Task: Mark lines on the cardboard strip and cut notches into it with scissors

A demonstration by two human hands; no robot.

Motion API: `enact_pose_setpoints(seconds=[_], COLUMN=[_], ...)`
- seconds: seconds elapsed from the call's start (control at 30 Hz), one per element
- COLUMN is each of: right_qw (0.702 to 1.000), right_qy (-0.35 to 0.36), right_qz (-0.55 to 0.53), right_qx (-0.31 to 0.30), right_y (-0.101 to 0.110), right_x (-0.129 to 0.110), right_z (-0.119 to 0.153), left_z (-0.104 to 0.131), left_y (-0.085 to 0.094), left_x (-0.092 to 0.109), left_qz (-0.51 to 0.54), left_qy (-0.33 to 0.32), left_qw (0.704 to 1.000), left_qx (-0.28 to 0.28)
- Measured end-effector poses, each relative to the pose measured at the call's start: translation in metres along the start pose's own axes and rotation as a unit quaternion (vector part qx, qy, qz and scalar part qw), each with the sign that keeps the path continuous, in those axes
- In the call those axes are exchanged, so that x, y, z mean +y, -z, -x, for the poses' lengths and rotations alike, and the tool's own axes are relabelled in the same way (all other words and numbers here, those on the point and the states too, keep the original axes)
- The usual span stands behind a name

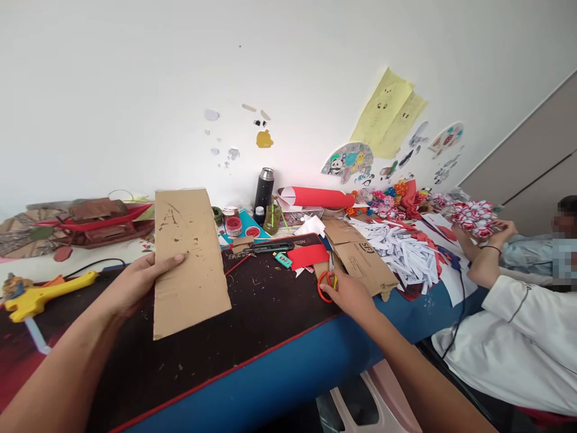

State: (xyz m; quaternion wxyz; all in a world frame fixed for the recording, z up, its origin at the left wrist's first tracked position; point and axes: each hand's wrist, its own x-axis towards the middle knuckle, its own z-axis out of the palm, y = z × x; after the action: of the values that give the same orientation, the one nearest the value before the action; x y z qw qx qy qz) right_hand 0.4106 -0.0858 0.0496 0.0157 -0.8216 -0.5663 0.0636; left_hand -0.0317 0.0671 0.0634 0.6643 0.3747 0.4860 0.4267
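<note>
My left hand (142, 278) grips a flat, roughly rectangular piece of cardboard (192, 258) by its left edge, thumb on the front face. The cardboard is tilted up above a dark mat (189, 361) with a red border. On the right, my right hand (349, 294) is closed around the red and orange handles of a pair of scissors (326, 286), whose blades point away from me. Close to the scissors lie a red paper piece (309, 257) and a larger printed cardboard sheet (360, 258). A teal box cutter blade pack or similar small item (283, 260) rests nearby.
A yellow glue gun (54, 294) lies at left, near a red model boat (112, 219). Jars (233, 226), a black thermos (264, 192) and a red paper roll (318, 197) stand behind. White paper strips (401, 249) are heaped at right, where another person's hands hold a red-and-white paper bundle (475, 218).
</note>
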Motion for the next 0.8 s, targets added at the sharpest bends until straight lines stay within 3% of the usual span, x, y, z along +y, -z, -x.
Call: enact_pose_setpoints(seconds=[0.23, 0.5, 0.63, 0.7, 0.8], right_qw=[0.998, 0.972, 0.94, 0.921, 0.826], right_qy=[-0.008, -0.009, 0.017, 0.032, 0.042], right_qz=[-0.056, -0.229, -0.337, -0.387, -0.562], right_qx=[0.009, 0.053, 0.052, 0.037, 0.0], right_y=[-0.011, -0.024, -0.019, -0.011, 0.0], right_x=[0.012, 0.02, 0.013, 0.001, -0.032], right_z=[0.001, 0.007, 0.031, 0.043, 0.052], left_z=[-0.001, -0.003, 0.001, 0.005, 0.007], left_y=[0.001, 0.001, -0.003, -0.006, -0.011], left_x=[0.0, -0.003, -0.001, -0.001, -0.004], left_qz=[0.001, 0.032, 0.046, 0.048, 0.059], left_qy=[-0.003, -0.005, -0.018, -0.007, 0.014], left_qw=[1.0, 0.999, 0.999, 0.997, 0.993], left_qx=[-0.005, -0.01, -0.021, -0.056, -0.099])
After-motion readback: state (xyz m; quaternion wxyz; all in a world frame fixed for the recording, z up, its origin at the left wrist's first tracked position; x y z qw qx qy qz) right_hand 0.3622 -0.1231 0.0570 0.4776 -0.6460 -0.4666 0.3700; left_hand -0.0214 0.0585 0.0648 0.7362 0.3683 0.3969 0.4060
